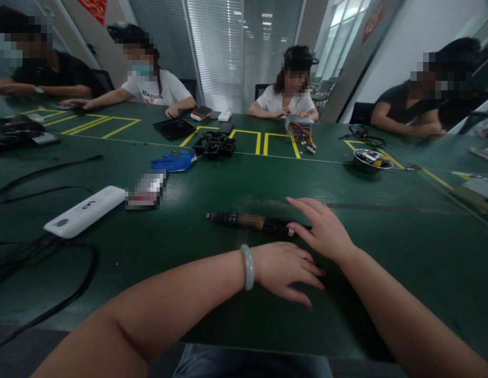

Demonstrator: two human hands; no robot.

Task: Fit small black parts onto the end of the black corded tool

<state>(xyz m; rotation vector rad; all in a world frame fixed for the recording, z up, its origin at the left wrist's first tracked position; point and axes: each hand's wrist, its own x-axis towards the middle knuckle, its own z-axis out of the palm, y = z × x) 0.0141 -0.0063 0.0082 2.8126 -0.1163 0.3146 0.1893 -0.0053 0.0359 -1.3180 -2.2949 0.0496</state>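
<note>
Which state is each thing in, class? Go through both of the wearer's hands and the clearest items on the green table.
Left hand: open, palm down.
Right hand: open, at the tool's end; contact unclear.
Pen-shaped tool: lying on its side.
Bangle: worn, left wrist.
Blue glove: lying unworn.
White case: lying flat.
Metal bowl: upright, holding items.

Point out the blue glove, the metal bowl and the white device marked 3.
Blue glove point(176, 161): head view, on its palm area.
Metal bowl point(369, 166): head view, on its near outer wall.
White device point(98, 208): head view, on its top face, beside the marking.
</note>
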